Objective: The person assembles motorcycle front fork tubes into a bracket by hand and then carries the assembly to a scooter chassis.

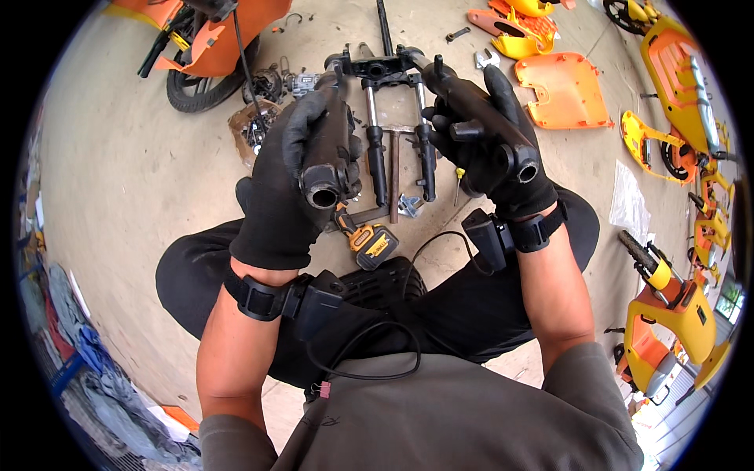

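My left hand (287,145), in a black glove, is closed around a black fork leg (324,169) whose round open end faces me. My gloved right hand (506,141) grips a second black fork leg (483,129), tilted, with a short side stub and a hole at its near end. Both legs slant away toward a black fork clamp (377,69); I cannot tell whether they join it. Beyond and between my hands, a fork with chrome tubes (372,106) and black lower legs lies on the floor. A hammer (394,177) with a brown handle rests between those legs.
Near my legs lie a yellow-black cordless power tool (369,239) and a yellow-handled screwdriver (459,184). A cardboard box (239,125) of small parts stands left. Orange panels (561,90) and an adjustable wrench (487,59) lie far right. Yellow vehicles (667,330) line the right; cloths (118,392) lie left.
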A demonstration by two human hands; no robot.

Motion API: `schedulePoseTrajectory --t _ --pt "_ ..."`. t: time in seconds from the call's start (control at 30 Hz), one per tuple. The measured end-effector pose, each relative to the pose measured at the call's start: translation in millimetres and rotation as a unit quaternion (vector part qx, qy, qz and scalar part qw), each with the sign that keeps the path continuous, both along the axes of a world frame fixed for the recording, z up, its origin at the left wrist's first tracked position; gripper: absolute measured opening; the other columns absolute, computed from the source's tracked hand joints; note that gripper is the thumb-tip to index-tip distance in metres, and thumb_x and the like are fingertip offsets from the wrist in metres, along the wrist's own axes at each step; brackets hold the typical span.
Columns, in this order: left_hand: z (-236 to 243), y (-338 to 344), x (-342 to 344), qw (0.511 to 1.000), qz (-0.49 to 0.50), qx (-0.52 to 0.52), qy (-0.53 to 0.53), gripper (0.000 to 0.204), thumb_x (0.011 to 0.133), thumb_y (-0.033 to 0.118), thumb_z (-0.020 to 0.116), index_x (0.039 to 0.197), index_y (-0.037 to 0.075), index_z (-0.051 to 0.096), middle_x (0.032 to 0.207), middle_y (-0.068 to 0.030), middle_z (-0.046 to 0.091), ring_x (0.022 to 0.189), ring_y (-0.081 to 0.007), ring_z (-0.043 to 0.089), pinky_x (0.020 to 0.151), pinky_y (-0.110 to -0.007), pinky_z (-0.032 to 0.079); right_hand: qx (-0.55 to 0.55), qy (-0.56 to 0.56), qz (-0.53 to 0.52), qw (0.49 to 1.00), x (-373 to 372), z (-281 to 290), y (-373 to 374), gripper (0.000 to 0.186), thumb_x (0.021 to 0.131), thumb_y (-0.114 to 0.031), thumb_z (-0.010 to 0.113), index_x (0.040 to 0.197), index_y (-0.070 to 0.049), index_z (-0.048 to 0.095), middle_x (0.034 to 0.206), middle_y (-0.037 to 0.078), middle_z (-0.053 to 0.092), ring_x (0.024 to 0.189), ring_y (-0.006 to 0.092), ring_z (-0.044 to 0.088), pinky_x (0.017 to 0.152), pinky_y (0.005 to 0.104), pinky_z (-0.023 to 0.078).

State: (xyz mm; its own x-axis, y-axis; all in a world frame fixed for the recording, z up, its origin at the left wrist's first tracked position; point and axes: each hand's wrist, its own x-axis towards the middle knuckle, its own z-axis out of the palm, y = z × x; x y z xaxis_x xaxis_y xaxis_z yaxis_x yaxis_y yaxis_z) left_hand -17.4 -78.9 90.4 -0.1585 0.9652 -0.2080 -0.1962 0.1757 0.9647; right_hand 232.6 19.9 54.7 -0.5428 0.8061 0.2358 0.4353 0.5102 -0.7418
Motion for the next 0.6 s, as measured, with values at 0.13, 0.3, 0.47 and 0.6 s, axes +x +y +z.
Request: schedulePoseTrajectory --t 0.13,0.3,0.47,0.6 --pt "-1 -1 0 1.000 0.004 0.000 0.008 0.039 0.106 0.020 0.050 0.141 0.005 0.046 0.100 -0.0110 0.062 0.075 -0.0127 0.059 0.064 -0.025 0.051 0.098 0.000 0.021 0.995 -3 5 0 0.060 0.085 0.002 0.074 0.142 -0.005 0.055 0.107 0.005 0.069 0.090 0.0117 0.068 0.100 0.0276 0.049" --pt "6 -1 -1 0.998 -0.002 -0.025 -0.059 0.039 0.105 0.017 0.050 0.142 0.004 0.047 0.099 -0.0094 0.063 0.072 -0.0110 0.058 0.062 -0.024 0.050 0.110 -0.005 0.017 0.994 1 -2 3 0.062 0.084 0.002 0.075 0.142 -0.005 0.055 0.105 0.004 0.069 0.090 0.0113 0.068 0.099 0.0273 0.049" --pt "4 1 2 0.998 0.018 -0.023 -0.062 0.038 0.104 0.015 0.050 0.140 0.003 0.048 0.097 -0.0089 0.062 0.071 -0.0106 0.058 0.061 -0.024 0.049 0.115 -0.008 0.013 0.993 2 -4 3 0.061 0.083 0.001 0.076 0.141 -0.005 0.056 0.103 0.005 0.070 0.090 0.0117 0.069 0.099 0.0274 0.049" --pt "6 4 0 0.995 0.013 -0.038 -0.094 0.038 0.105 0.016 0.050 0.140 0.002 0.048 0.096 -0.0086 0.062 0.070 -0.0105 0.056 0.060 -0.023 0.048 0.144 -0.030 0.017 0.989 -1 5 3 0.059 0.084 0.001 0.074 0.140 -0.005 0.057 0.101 0.004 0.070 0.089 0.0120 0.069 0.099 0.0271 0.049"
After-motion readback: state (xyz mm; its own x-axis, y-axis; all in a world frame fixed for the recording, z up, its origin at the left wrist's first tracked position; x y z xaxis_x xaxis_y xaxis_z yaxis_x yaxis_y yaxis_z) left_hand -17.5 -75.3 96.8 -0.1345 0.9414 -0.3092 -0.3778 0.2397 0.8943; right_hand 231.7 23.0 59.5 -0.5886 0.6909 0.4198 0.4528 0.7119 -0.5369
